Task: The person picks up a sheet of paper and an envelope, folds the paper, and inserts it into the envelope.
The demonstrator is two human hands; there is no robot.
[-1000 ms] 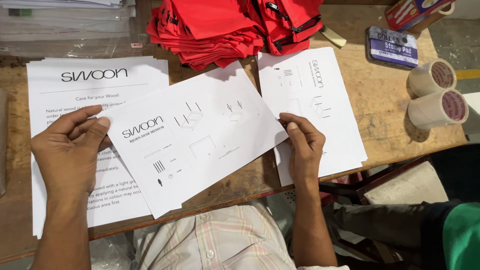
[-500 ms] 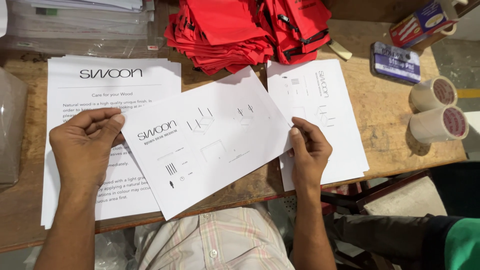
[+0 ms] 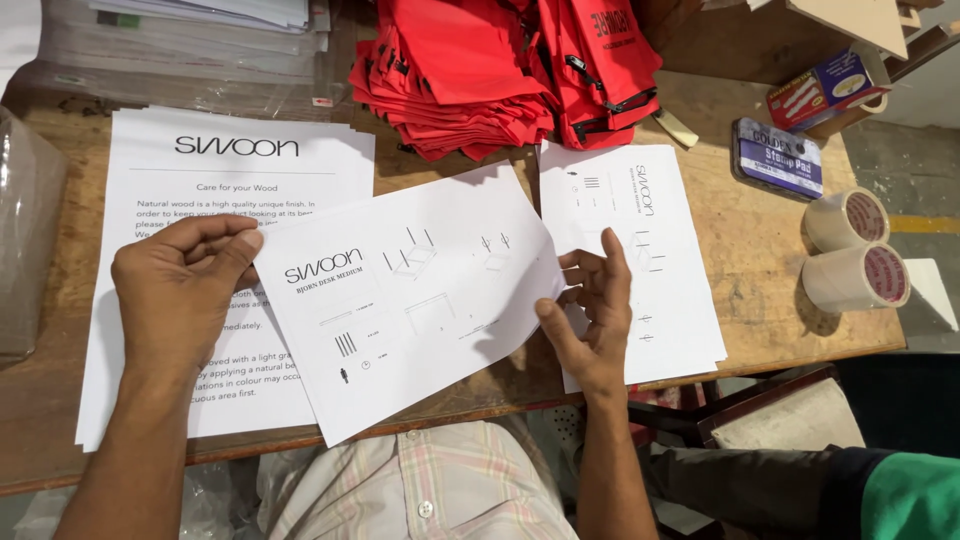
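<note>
Setting: worn wooden workbench [image 3: 760, 260], seen from above, cluttered along its far edge, with the person's checked shirt just below the near edge.
Sheet in hand: one white printed instruction sheet [image 3: 420, 300] with small line drawings, held tilted and lifted over the middle of the bench, its near corner hanging past the table edge.
Left hand: the left hand [image 3: 180, 290] is closed on the sheet's left edge, thumb on top and fingers curled, over the left paper stack [image 3: 200, 180].
Right hand: the right hand [image 3: 590, 315] has its fingers spread and half curled at the sheet's right edge, thumb tucked under the paper; looks like a loose pinch, though I cannot tell how firmly it grips.
Stacks: the left paper stack carries blocks of text; the right paper stack [image 3: 660, 250] carries diagrams and lies beside the right hand.
How it will handle: feather-light, floppy, no stiffness of its own, so I judge it will sag or curl unless held at two opposite edges; it creases and tears easily.
Where to grip: the side margins, thumb above and fingers below, gently.
Beyond: pile of red fabric bags [image 3: 500, 70], clear plastic sleeves [image 3: 190, 50], a blue ink-pad tin [image 3: 780, 158], two rolls of tape [image 3: 855, 250].
</note>
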